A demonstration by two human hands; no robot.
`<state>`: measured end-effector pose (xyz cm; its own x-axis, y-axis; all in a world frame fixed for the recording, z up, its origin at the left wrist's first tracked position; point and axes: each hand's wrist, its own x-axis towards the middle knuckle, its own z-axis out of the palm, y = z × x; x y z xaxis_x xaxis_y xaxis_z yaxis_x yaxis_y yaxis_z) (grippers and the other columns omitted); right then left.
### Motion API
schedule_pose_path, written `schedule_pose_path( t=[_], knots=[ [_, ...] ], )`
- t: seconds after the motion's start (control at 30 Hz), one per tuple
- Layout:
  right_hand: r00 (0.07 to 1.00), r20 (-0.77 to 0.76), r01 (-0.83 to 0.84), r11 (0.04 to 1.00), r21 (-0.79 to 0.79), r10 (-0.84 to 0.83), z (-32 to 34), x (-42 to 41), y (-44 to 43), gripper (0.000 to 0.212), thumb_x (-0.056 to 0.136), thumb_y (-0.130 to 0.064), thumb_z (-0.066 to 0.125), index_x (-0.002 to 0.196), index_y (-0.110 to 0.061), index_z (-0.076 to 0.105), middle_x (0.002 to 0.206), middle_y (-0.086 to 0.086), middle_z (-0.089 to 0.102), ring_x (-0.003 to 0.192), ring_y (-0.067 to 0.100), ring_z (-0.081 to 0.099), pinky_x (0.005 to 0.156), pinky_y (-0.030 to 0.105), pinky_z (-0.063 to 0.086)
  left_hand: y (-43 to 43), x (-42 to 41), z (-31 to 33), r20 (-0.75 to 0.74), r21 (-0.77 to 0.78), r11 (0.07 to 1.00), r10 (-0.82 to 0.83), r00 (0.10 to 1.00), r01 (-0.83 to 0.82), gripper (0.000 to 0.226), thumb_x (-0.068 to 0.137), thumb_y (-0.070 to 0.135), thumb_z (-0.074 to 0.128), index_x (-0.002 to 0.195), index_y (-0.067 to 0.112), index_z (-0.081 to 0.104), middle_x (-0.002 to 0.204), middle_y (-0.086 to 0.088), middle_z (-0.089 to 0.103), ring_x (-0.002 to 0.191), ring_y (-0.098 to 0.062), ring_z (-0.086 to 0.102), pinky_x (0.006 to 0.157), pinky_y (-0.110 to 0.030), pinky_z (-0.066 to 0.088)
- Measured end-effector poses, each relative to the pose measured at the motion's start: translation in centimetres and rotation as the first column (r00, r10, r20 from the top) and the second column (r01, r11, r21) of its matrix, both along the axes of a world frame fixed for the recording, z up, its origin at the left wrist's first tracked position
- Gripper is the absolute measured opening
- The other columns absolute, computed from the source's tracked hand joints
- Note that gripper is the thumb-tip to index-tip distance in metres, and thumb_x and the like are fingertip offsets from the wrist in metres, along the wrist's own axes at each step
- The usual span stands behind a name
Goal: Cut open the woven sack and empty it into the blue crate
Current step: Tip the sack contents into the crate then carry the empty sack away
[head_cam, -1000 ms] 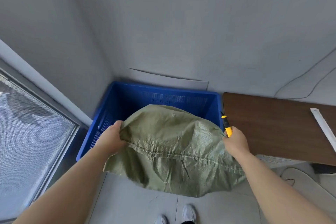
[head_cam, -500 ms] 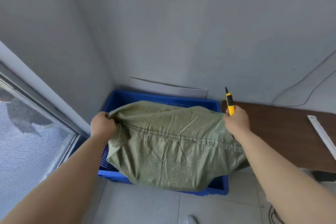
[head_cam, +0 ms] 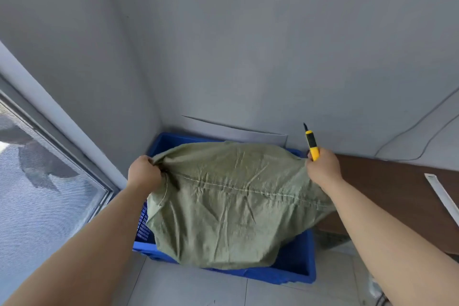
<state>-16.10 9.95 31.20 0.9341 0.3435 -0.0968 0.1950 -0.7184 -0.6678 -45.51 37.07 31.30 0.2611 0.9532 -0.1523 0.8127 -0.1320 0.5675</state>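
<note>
A green woven sack (head_cam: 223, 206) hangs over the blue crate (head_cam: 298, 266), which stands on the floor in the corner. The sack covers most of the crate's inside, and a stitched seam runs across it. My left hand (head_cam: 144, 172) grips the sack's upper left corner. My right hand (head_cam: 323, 169) holds the upper right corner together with a yellow utility knife (head_cam: 311, 143), whose blade points up. What is inside the sack and the crate is hidden.
A brown table (head_cam: 397, 194) stands right of the crate with a white strip (head_cam: 442, 196) on it. A window (head_cam: 37, 181) fills the left side. Grey walls meet behind the crate, and a grey sheet (head_cam: 236, 129) leans there. Cables hang at right.
Both hands have lifted the sack's top edge up and forward over the crate. The sack now drapes into and over the crate instead of hanging in front of it.
</note>
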Motion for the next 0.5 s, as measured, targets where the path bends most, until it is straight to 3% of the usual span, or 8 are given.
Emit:
schedule_pose_path(
  t=[0.2,0.33,0.5],
  knots=[
    [0.998,0.047,-0.042,0.996,0.079,0.038,2.5,0.6,2.2,0.006,0.089,-0.007,0.056,0.084,-0.009,0.052,0.076,0.011,0.053,0.069,0.032,0.051,0.060,0.035,0.040,-0.2,0.9,2.0,0.184,0.074,0.992,0.088,0.979,-0.103,0.024,0.087,0.001,0.046,0.107,-0.007,0.057,0.105,-0.028,0.062,0.099,-0.042,0.056,0.078,-0.039,0.039],
    [0.996,0.007,-0.085,0.996,-0.009,0.085,1.2,-0.3,1.3,0.010,0.091,-0.007,0.053,0.082,-0.009,0.049,0.066,0.005,0.046,0.066,0.030,0.047,0.051,0.032,0.031,-0.6,0.7,1.6,0.149,0.031,0.997,0.066,0.987,-0.071,0.019,0.086,0.000,0.044,0.100,-0.007,0.057,0.100,-0.028,0.062,0.087,-0.037,0.053,0.073,-0.038,0.039],
    [0.994,0.092,0.045,0.984,0.174,-0.062,3.2,1.0,2.0,0.007,0.091,-0.010,0.055,0.085,-0.007,0.053,0.075,0.014,0.053,0.067,0.030,0.050,0.057,0.033,0.035,0.6,2.1,3.5,0.240,0.093,0.987,0.106,0.965,-0.132,0.009,0.088,0.006,0.045,0.089,-0.001,0.051,0.085,-0.019,0.054,0.077,-0.033,0.048,0.067,-0.035,0.033]
  ],
)
